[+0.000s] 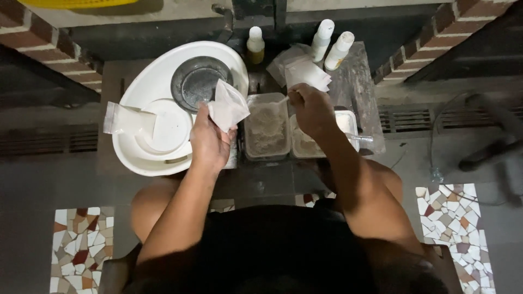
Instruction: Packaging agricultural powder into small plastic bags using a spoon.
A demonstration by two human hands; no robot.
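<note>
Nearest us, our left hand (210, 142) pinches a small white translucent plastic pouch (227, 104) by its lower edge, mouth tilted up and right. Our right hand (311, 111) is closed around a thin white spoon handle (283, 100), which points left toward that pouch, just above the clear rectangular tub of pale powder (267, 130) between them. Beyond, a white round basin (136, 147) holds a dark metal dish (197, 81).

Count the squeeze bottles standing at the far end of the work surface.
3. One bottle with a yellowish body stands beside the white basin; two white bottles stand together farther right, behind the plastic bags. Others may be hidden in the dark.
</note>
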